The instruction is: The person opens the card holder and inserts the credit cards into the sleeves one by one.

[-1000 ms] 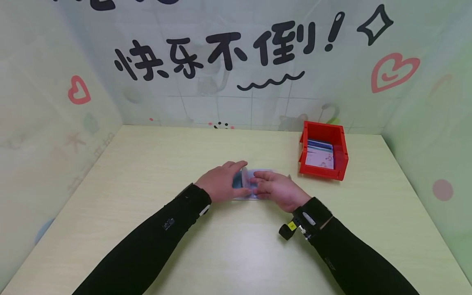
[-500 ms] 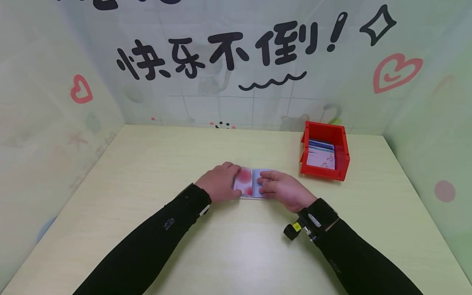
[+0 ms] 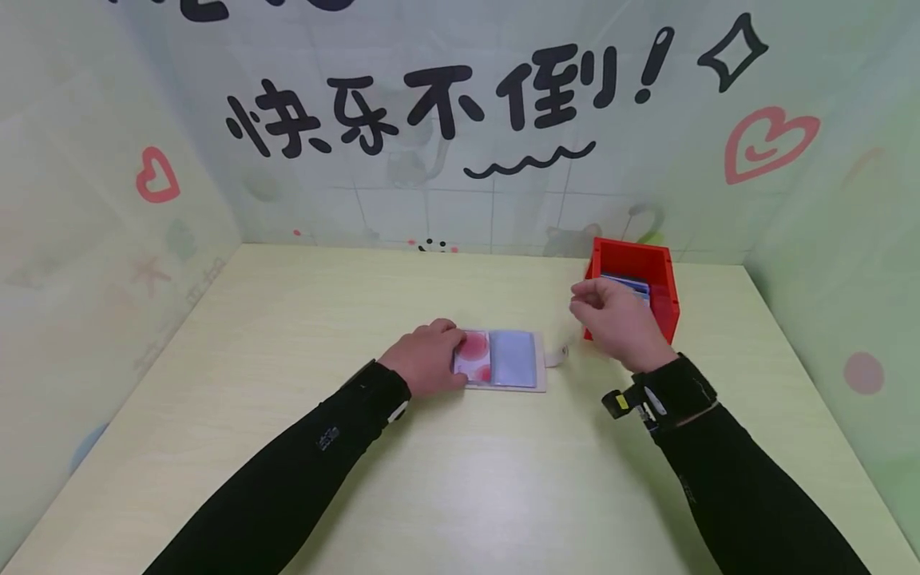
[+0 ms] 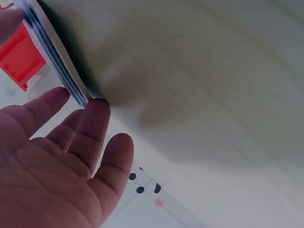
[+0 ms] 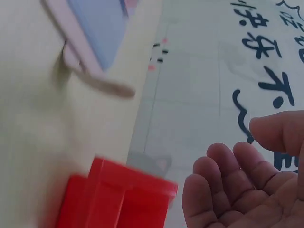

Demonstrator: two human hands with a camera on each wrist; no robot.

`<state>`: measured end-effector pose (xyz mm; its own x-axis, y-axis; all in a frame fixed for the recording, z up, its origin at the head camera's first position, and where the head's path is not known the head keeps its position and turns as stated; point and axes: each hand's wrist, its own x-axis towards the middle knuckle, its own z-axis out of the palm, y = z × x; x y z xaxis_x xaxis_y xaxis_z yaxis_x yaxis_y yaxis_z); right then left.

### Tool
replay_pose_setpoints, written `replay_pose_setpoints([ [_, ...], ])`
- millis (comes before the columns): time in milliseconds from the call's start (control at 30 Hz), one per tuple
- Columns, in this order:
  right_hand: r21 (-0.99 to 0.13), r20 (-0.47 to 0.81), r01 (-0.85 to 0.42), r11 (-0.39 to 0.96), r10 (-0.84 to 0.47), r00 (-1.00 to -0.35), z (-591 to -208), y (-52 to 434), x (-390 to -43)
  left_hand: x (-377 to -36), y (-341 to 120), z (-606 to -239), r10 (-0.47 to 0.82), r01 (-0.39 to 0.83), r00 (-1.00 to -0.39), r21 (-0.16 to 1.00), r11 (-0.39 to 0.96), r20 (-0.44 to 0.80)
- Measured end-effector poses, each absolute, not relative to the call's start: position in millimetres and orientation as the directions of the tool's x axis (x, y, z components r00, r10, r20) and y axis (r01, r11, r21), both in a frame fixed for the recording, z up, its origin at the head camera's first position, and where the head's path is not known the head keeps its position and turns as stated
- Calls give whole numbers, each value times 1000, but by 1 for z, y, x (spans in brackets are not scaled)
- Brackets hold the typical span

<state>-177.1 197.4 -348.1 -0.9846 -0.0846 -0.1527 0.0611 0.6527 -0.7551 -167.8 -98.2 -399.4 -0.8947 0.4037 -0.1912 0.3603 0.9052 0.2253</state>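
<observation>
Right hand (image 3: 611, 319) lifted off card album (image 3: 503, 370), left hand (image 3: 426, 361) pressing it

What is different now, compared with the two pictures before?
The right hand has let go of the card album and moved right and away, up to the red bin; it holds nothing. The left hand stays on the album's left side, and album and bin lie where they were.

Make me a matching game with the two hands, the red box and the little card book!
Things:
1. left hand
2. right hand
3. red box
4. card book

Places:
A. holds cards inside
B. lies open on the table
C. presses on the book's left page
D. raised in front of the box, holding nothing

Pairs: 1-C, 2-D, 3-A, 4-B
</observation>
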Motion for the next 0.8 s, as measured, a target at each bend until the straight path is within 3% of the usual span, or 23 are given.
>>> replay_pose_setpoints([
  [200,-608,-42,46,793,26,-999,-349,230,-198,-167,-98,-400,410,371,-895,216,903,-178],
  [333,-488,-118,47,872,-12,-993,-357,246,-214,-167,-98,-399,414,381,-896,203,902,-159],
  [533,-286,-206,-49,957,-112,-972,-375,256,-232,-166,-98,-401,416,388,-897,187,902,-147],
  [800,-124,-234,-58,991,-86,-968,-386,252,-247,-166,-98,-401,413,381,-897,198,903,-157],
])
